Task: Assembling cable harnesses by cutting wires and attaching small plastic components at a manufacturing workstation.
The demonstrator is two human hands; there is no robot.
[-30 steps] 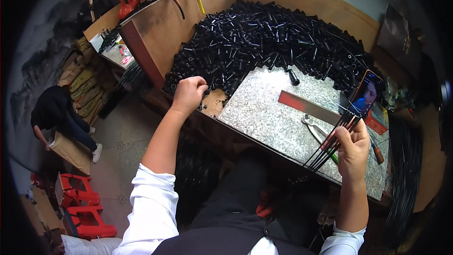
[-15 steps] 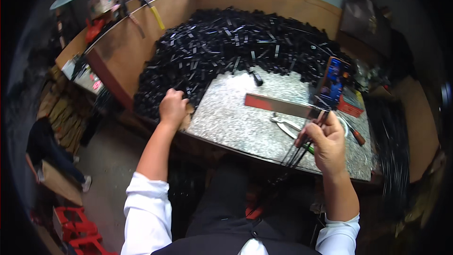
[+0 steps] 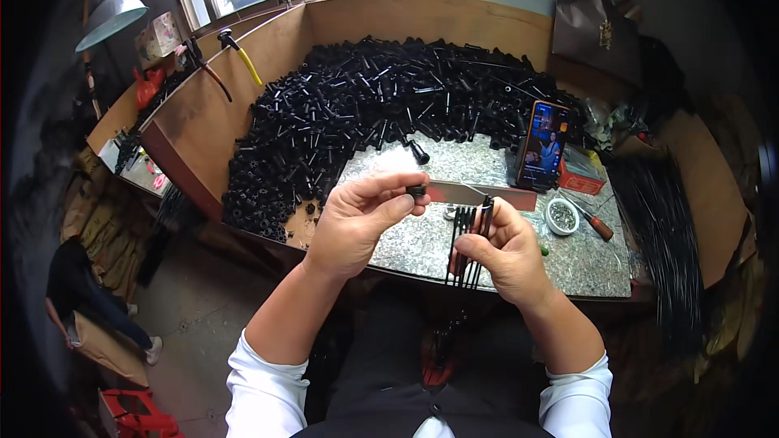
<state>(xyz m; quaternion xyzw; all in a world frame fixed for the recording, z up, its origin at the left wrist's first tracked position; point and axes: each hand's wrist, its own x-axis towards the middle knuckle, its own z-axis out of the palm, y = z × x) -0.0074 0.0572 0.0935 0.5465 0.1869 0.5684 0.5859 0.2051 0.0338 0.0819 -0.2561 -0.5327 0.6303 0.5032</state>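
Above the work board (image 3: 389, 255), my left hand (image 3: 357, 219) pinches a small round black part (image 3: 416, 191) between thumb and fingertips. To its right, my right hand (image 3: 511, 255) is closed on several thin black rods (image 3: 462, 247) that stand roughly upright, fanned side by side. A fine, pale pointed tip sticks out from the top of that bunch toward the left hand; what it belongs to is hidden. Behind both hands lies a flat metal bar (image 3: 507, 196) with a red end. Pliers are mostly covered by the right hand.
A large heap of black tubular parts (image 3: 365, 97) fills the wooden bin (image 3: 422, 12); small black rings (image 3: 251, 203) lie at its left. On the right are a propped phone (image 3: 544, 146), white bowl (image 3: 561, 216), screwdriver (image 3: 602, 229), red box (image 3: 580, 182) and long black rods (image 3: 661, 219).
My left hand has come from the heap's left edge to the middle, now with a small black part. My right hand has shifted slightly left, and its rods stand more upright.
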